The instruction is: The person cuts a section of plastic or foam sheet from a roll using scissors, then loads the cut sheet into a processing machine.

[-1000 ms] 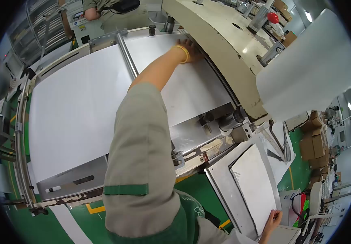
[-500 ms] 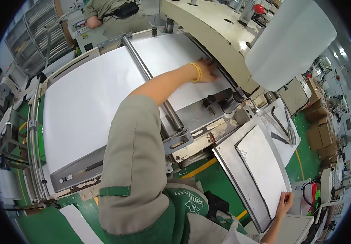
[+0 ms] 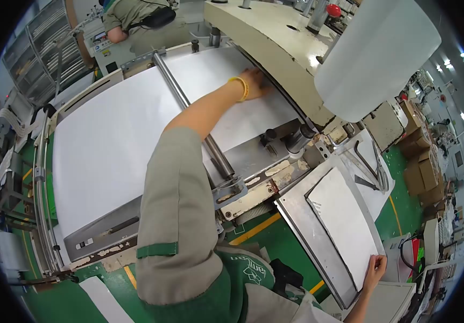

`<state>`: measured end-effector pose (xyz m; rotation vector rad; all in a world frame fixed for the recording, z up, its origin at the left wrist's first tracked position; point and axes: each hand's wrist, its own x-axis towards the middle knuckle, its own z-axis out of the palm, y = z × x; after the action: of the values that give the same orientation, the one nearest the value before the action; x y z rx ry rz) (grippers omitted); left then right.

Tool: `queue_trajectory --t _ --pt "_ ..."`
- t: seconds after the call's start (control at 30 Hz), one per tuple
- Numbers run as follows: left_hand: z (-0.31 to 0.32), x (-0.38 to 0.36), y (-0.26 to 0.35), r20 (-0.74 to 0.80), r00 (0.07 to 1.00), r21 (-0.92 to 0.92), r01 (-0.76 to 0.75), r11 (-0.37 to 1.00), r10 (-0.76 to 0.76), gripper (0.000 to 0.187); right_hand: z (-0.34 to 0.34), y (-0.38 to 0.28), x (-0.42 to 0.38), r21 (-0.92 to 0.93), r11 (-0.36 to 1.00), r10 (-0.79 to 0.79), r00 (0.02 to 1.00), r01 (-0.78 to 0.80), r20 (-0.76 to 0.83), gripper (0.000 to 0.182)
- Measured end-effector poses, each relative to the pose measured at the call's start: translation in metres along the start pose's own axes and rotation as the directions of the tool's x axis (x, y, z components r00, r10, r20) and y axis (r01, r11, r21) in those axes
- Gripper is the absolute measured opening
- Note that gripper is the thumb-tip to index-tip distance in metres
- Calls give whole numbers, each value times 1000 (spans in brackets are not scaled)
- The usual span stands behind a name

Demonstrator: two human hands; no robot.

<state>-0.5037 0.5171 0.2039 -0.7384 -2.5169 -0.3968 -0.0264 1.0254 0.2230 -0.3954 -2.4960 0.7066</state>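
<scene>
My left hand [image 3: 254,84], with a yellow wristband, lies on the white sheet [image 3: 103,140] close to the dark slot under the cream machine head. Its fingers look stretched out, partly in shadow, with nothing seen held. The steel roller [image 3: 191,113] crosses over the sheet, left of that hand. At the lower right, my right hand [image 3: 373,271] is closed on the near corner of a white-faced thin plate [image 3: 345,220]. That plate lies on a larger metal plate [image 3: 312,237]; the fingers' undersides are hidden.
The cream machine head [image 3: 275,48] rises beyond the sheet, beside a large white roll [image 3: 377,59]. Hex keys [image 3: 368,161] lie on paper at the right. Cardboard boxes [image 3: 423,172] stand farther right. Another person [image 3: 135,21] sits at the upper left.
My left hand has shifted slightly left in view, and its fingers look less spread. The whole view has moved a little; my right hand stays at the plate's corner.
</scene>
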Motion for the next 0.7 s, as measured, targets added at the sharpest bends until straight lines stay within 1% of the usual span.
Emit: queue_trajectory --t 0.03,0.1,0.13,0.17,0.23,0.33,0.37,0.43,0.47,0.57,0.6,0.7 --pt "2 3 -3 16 1000 0 -2 1000 2 64 -1 2 0 -4 1000 4 1000 -4 15 14" --pt "-7 7 -1 124 992 -9 22 1000 -21 63 0 -6 1 -25 999 36 999 -35 26 14" --pt "-19 6 8 170 983 23 64 998 -66 61 0 -8 1 -14 999 37 999 -37 30 14" --pt "-29 7 18 241 965 -34 112 993 -100 62 0 -11 1 -8 1000 30 999 -30 23 14" --pt "-24 6 35 254 967 14 11 1000 -14 62 0 -4 1 -22 1000 -1 1000 1 18 15" --pt "-30 -11 62 253 966 6 -60 998 57 56 0 -7 0 4 1000 28 1000 -28 7 16" --pt "-37 -16 67 306 948 -71 -73 995 91 59 0 -8 0 12 1000 16 1000 -16 5 16" --pt "-47 -24 77 360 926 -60 -97 993 113 61 -1 -6 0 -12 1000 8 1000 -8 6 16" --pt "-50 -27 81 366 918 -82 -133 988 154 59 0 -9 -1 17 1000 12 1000 -13 4 17" --pt "-68 -33 109 509 853 61 -174 983 119 56 -1 -8 -1 -14 1000 11 1000 -11 1 17" --pt "-56 -33 108 495 859 47 -175 983 129 56 -1 -11 -1 -3 1000 5 1000 -5 1 17" --pt "-70 -36 107 566 793 47 -306 951 227 54 -1 -8 -3 -9 1000 -9 1000 9 -15 17"
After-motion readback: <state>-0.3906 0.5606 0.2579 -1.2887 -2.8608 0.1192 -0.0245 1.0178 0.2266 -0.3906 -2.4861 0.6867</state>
